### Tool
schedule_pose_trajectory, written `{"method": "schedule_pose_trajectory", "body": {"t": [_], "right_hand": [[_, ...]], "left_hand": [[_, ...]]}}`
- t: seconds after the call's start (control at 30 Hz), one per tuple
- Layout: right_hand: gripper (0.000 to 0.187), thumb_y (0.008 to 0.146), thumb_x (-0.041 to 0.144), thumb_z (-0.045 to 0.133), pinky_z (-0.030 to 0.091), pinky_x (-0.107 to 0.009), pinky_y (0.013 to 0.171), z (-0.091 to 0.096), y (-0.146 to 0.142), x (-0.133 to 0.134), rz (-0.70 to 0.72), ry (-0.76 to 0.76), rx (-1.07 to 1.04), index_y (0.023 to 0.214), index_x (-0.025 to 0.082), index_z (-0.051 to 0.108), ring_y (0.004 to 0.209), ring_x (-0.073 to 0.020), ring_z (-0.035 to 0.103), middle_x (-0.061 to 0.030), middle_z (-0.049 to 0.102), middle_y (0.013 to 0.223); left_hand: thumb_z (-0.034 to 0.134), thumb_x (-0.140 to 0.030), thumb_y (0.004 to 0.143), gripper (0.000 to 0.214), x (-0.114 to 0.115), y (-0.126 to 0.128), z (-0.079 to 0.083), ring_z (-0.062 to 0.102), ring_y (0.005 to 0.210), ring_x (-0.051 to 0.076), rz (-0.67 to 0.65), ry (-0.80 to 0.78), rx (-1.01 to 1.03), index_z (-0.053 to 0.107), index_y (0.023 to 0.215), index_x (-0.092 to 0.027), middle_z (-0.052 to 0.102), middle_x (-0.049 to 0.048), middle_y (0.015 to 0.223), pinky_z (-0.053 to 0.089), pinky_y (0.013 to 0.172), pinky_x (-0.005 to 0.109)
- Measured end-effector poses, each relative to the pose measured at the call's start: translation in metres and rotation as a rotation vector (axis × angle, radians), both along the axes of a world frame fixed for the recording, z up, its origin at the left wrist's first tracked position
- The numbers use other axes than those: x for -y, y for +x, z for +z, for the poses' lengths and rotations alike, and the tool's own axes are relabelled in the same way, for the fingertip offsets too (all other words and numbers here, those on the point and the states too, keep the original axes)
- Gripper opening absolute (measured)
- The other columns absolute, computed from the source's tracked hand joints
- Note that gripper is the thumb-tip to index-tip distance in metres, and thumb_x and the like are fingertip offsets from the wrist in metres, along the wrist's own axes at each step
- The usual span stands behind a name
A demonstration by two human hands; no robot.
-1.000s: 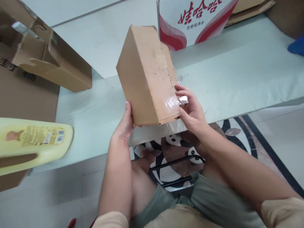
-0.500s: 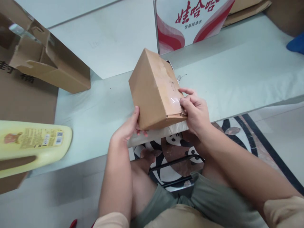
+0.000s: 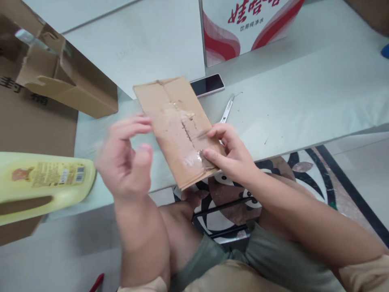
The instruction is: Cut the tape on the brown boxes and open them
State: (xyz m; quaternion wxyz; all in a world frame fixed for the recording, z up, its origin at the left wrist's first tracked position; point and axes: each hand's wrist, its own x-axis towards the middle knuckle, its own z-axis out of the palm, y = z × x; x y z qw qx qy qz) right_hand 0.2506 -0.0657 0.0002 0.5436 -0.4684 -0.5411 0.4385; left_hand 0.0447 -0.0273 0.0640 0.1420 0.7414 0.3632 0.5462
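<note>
1. Pale green tabletop (image 3: 304, 93): phone (image 3: 207, 84) and metal tool (image 3: 226, 112) at 12 to 1 o'clock of the hands, yellow bottle (image 3: 45, 182) at 9.
2. Centre, over the near edge: flattened carton (image 3: 178, 129), clear tape on its seam.
3. Thumb and fingers of the right hand (image 3: 231, 156) pinch its 4 o'clock edge.
4. Blurred left hand (image 3: 124, 158) at its 9 o'clock: fingers loose, gripping nothing.
5. Assessment: collapsing looks done; tape not removed.

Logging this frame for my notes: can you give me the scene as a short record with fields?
Right hand: grips box at its lower right, thumb on taped face
Left hand: open, blurred, beside box's left edge; contact unclear
Box: flat cardboard, taped, tilted over table edge
Nearby: phone, metal tool, yellow bottle, open carton, red-white carton
</note>
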Motion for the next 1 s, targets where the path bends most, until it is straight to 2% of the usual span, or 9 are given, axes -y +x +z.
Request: {"method": "schedule_pose_trajectory", "body": {"t": [0.1,0.2,0.33,0.47,0.57,0.63,0.73,0.9,1.0], "right_hand": [[0.016,0.095,0.038,0.063,0.050,-0.047,0.109,-0.007,-0.010,0.005,0.069,0.116,0.030,0.106,0.027,0.065,0.121,-0.0235,0.057,-0.0074,0.059,0.111],[0.024,0.102,0.042,0.054,0.051,-0.045,0.108,-0.014,-0.009,0.005,0.086,0.130,0.000,0.118,0.028,0.064,0.123,-0.0225,0.058,-0.0076,0.061,0.118],[0.033,0.102,0.045,0.045,0.055,-0.042,0.093,-0.027,0.009,-0.008,0.004,0.043,0.111,0.127,0.028,0.059,0.107,-0.0229,0.064,-0.0064,0.066,0.111],[0.042,0.092,0.037,0.055,0.053,-0.047,0.091,-0.040,0.027,-0.026,-0.177,-0.054,0.682,0.130,0.024,0.067,0.106,-0.0296,0.062,-0.0130,0.064,0.117],[0.047,0.093,0.040,0.054,0.050,-0.053,0.095,-0.047,0.031,-0.036,-0.192,-0.132,1.010,0.133,0.021,0.070,0.111,-0.0360,0.059,-0.0188,0.063,0.122],[0.043,0.095,0.043,0.052,0.048,-0.052,0.095,-0.048,0.032,-0.040,-0.178,-0.184,1.138,0.123,0.019,0.073,0.109,-0.0373,0.059,-0.0199,0.065,0.117],[0.036,0.094,0.045,0.053,0.047,-0.045,0.083,-0.045,0.032,-0.043,-0.154,-0.259,1.219,0.108,0.017,0.071,0.099,-0.0349,0.060,-0.0194,0.067,0.108],[0.042,0.092,0.029,0.050,0.036,-0.035,0.064,-0.032,0.035,-0.043,-0.137,-0.346,1.158,0.130,0.021,0.065,0.080,-0.0285,0.061,-0.0142,0.074,0.100],[0.043,0.089,0.024,0.048,0.040,-0.035,0.066,-0.025,0.039,-0.038,-0.145,-0.340,0.992,0.124,0.024,0.071,0.077,-0.0268,0.063,-0.0087,0.073,0.085]], "left_hand": [[0.059,-0.026,0.094,0.021,0.018,0.012,0.022,0.072,0.115,0.026,-0.095,-0.252,-0.596,0.071,0.108,-0.034,0.079,-0.0023,0.110,0.037,0.122,0.059],[0.057,-0.029,0.091,0.024,0.021,0.016,0.029,0.066,0.128,0.032,-0.067,-0.383,-0.813,0.072,0.109,-0.033,0.076,0.0013,0.125,0.028,0.124,0.063],[0.053,-0.032,0.093,0.022,0.011,0.004,0.019,0.061,0.133,0.031,-0.055,-0.474,-0.766,0.073,0.102,-0.029,0.072,0.0033,0.135,0.032,0.120,0.058],[0.052,-0.034,0.096,0.023,0.009,-0.006,0.014,0.059,0.136,0.030,-0.105,-0.469,-0.734,0.074,0.095,-0.027,0.072,0.0039,0.136,0.030,0.120,0.058],[0.050,-0.031,0.095,0.026,0.012,-0.007,0.014,0.058,0.138,0.030,-0.100,-0.466,-0.721,0.076,0.095,-0.028,0.073,0.0033,0.136,0.028,0.122,0.059],[0.048,-0.026,0.093,0.029,0.014,-0.008,0.014,0.057,0.139,0.030,-0.097,-0.484,-0.715,0.077,0.097,-0.029,0.072,0.0023,0.138,0.026,0.124,0.060],[0.045,-0.018,0.090,0.037,0.014,-0.008,0.013,0.056,0.142,0.029,-0.101,-0.510,-0.717,0.078,0.100,-0.030,0.072,0.0003,0.140,0.024,0.126,0.061],[0.044,-0.014,0.086,0.042,0.014,-0.009,0.012,0.051,0.148,0.030,-0.082,-0.520,-0.720,0.079,0.100,-0.031,0.072,-0.0018,0.140,0.023,0.128,0.059],[0.043,-0.014,0.085,0.042,0.013,-0.008,0.013,0.051,0.148,0.030,-0.082,-0.530,-0.730,0.079,0.100,-0.032,0.071,-0.0024,0.141,0.022,0.129,0.059]]}}
